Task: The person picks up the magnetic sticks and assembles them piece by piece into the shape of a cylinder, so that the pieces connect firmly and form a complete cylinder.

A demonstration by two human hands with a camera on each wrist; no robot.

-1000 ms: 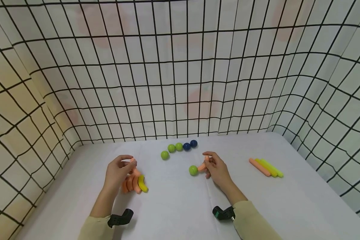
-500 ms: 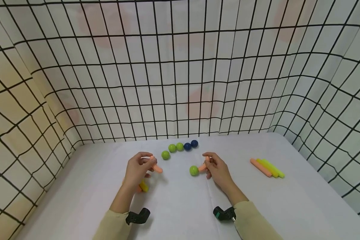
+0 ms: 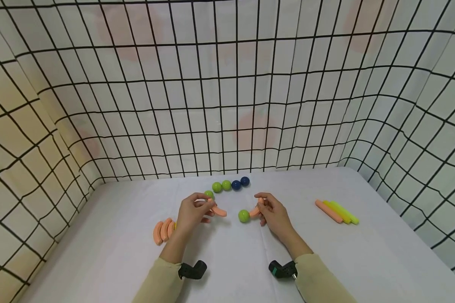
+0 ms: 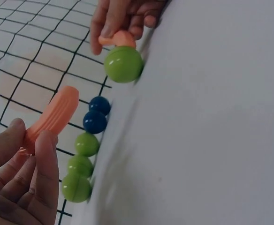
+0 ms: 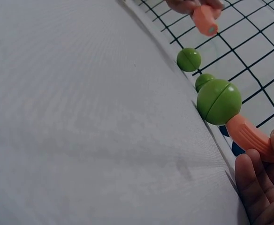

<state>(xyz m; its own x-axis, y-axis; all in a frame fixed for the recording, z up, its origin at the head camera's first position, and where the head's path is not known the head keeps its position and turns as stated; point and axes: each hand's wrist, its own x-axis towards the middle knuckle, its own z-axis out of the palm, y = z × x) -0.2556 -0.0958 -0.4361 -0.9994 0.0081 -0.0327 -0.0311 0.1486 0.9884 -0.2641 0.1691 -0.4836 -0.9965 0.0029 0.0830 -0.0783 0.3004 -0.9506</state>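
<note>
left hand (image 3: 191, 214) grip pinches curved orange stick (image 3: 218, 210), free end pointing at green ball (image 3: 244, 216) | ball just right of that tip, low over surface (image 3: 227, 261) | right hand (image 3: 274, 214) grip pinches short orange stick (image 3: 255, 211) joined to ball's far side

I looked for letters, numbers, brands and signs, but I could read none in any view. The pieces that I held carried no print, and the other pieces and the cloth behind them were also without any text.
</note>
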